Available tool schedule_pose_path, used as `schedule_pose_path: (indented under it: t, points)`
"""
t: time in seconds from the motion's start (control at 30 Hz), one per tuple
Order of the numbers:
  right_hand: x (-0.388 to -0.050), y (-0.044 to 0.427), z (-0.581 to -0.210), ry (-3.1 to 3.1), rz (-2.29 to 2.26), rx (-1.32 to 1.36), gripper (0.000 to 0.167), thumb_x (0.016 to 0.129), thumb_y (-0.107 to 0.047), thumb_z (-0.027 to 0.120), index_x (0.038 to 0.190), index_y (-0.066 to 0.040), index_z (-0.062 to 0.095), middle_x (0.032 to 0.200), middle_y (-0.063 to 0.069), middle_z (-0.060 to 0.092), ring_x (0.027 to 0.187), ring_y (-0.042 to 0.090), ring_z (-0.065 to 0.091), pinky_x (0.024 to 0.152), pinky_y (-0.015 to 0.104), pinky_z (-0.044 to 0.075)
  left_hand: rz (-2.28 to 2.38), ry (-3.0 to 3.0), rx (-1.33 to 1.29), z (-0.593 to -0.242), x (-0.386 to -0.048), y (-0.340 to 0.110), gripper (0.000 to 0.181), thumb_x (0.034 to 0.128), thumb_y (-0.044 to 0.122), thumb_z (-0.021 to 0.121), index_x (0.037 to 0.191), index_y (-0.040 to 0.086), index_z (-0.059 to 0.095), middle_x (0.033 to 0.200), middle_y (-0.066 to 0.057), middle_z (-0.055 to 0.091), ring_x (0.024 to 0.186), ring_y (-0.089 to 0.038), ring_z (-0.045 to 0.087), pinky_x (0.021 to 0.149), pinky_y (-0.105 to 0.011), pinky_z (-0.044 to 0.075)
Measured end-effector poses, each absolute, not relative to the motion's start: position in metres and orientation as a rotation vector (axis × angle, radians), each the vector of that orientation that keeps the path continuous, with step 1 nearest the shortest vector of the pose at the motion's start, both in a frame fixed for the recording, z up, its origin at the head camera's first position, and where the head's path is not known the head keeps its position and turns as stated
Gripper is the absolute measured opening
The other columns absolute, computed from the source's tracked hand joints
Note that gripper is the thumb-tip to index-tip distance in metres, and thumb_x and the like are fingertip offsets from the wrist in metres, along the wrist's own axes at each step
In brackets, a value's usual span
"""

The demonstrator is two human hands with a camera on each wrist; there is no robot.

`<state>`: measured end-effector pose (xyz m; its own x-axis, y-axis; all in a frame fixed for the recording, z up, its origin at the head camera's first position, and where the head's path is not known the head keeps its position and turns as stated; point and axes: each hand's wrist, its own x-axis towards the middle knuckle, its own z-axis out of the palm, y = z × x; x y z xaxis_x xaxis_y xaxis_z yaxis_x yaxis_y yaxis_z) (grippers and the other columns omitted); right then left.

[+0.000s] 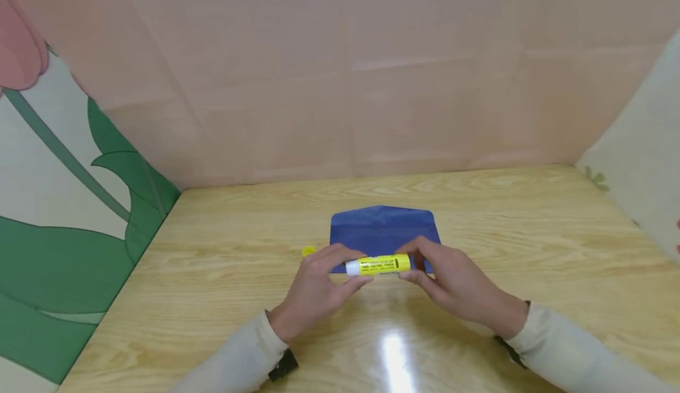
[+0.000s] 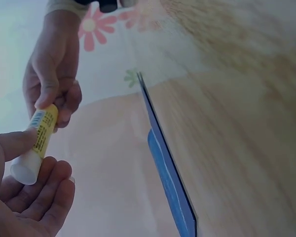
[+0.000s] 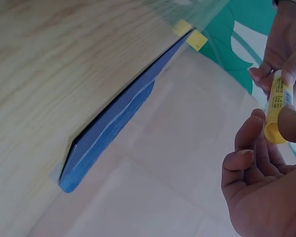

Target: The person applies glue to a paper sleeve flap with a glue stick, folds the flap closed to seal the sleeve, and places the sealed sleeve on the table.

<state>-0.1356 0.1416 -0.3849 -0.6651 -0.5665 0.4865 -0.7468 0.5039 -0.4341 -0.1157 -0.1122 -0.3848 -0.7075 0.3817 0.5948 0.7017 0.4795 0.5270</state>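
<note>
A yellow glue stick (image 1: 378, 265) with a white end lies level between both hands, above the near edge of a blue envelope (image 1: 381, 231). My left hand (image 1: 319, 284) pinches it at the white end between thumb and fingers. At the yellow end, my right hand (image 1: 459, 281) pinches it the same way. The right wrist view shows that end of the glue stick (image 3: 277, 111) as a round yellow opening; whether glue sticks out cannot be seen. The envelope's flap (image 3: 108, 136) is unfolded and points away from me. A small yellow cap (image 1: 309, 251) stands just left of the envelope.
The wood-grain table (image 1: 239, 298) reaches to a pinkish cloth backdrop (image 1: 340, 86). Sheets with printed flowers and leaves border the left and right sides. A light glare (image 1: 395, 360) shines on the tabletop near me.
</note>
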Motion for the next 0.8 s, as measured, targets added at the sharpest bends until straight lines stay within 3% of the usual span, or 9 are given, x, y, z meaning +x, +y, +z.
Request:
schedule_pose_path:
  t: [0.5,0.8]
  points:
    - [-0.1268,0.1444,-0.3890,-2.526,0.961,1.043,0.016,0.095,-0.015,0.067,0.105,-0.022,0.057,0.078,-0.019,0.049,0.063,-0.003,0.042,0.054,0.016,0.038,-1.098,-2.298,-0.956,-0.3841,-0.1139,-0.1100,0.027,0.0788,0.013,0.084,0.103,0.005,0.074,0.094,-0.005,0.075,0.085,-0.013,0.070,0.075,-0.025,0.059]
    - [-0.1290,0.1422,-0.3879,-2.525,0.944,1.052,0.012,0.098,-0.012,0.060,0.100,-0.024,0.059,0.078,-0.019,0.050,0.066,-0.003,0.043,0.058,0.017,0.038,-1.077,-2.301,-0.947,-0.3808,-0.1131,-0.1105,0.026,0.0789,0.014,0.084,0.103,0.006,0.075,0.094,-0.004,0.076,0.086,-0.012,0.071,0.079,-0.018,0.057]
